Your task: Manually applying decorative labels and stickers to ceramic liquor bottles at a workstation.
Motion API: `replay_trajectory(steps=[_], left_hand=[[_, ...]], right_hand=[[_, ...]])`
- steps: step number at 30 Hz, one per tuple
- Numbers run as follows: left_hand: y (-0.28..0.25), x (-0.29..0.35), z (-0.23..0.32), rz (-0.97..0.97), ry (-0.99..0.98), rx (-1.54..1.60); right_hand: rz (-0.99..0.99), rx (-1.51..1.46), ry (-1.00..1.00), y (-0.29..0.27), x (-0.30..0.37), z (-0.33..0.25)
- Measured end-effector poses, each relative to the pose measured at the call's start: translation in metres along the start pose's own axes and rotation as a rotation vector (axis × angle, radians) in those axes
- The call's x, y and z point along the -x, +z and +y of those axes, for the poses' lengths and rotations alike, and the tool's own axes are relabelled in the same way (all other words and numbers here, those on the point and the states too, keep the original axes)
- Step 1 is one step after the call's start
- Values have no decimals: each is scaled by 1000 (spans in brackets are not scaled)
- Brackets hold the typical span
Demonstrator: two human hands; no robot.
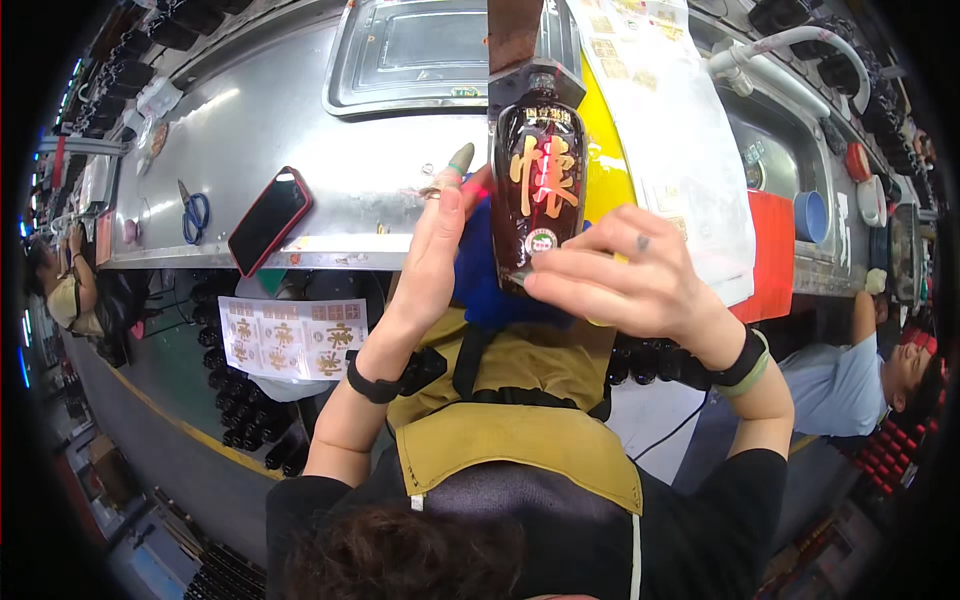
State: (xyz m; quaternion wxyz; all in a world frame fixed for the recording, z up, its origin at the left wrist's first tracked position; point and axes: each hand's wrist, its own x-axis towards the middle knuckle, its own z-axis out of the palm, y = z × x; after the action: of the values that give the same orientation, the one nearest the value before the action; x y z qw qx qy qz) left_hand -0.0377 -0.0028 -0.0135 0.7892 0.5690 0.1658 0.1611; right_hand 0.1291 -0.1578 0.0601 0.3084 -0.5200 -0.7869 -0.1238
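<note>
A dark brown glass bottle (540,190) with large gold characters lies in front of me, its neck pointing away and a small round green-and-white sticker (541,241) near its base. My right hand (630,270) has its fingers bent together, the tips on the bottle's lower end by the sticker. Just left of the bottle, my left hand (438,225) is held up with fingers stretched out and a greenish finger cot on one fingertip. Some of its fingers are hidden. Beneath the bottle shows a blue cloth-like piece (475,265).
A metal tray (400,105) sits at the back of the steel bench. Blue-handled scissors (194,215) and a red-cased phone (270,220) lie left; a decal sheet (290,335) hangs below. White sheets (690,190), a blue cup (808,217) and a co-worker (840,385) are right.
</note>
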Motion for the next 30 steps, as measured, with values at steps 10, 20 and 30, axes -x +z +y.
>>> replay_trajectory(steps=[10,20,30], left_hand=[[8,9,-1,-66,0,-57],[-2,10,-9,-105,48,-235],[-7,10,-12,-139,43,-207]], right_hand=[[595,-246,884,23,29,-14],[654,-611,1161,37,36,-34],[272,-824,1326,54,61,-36]])
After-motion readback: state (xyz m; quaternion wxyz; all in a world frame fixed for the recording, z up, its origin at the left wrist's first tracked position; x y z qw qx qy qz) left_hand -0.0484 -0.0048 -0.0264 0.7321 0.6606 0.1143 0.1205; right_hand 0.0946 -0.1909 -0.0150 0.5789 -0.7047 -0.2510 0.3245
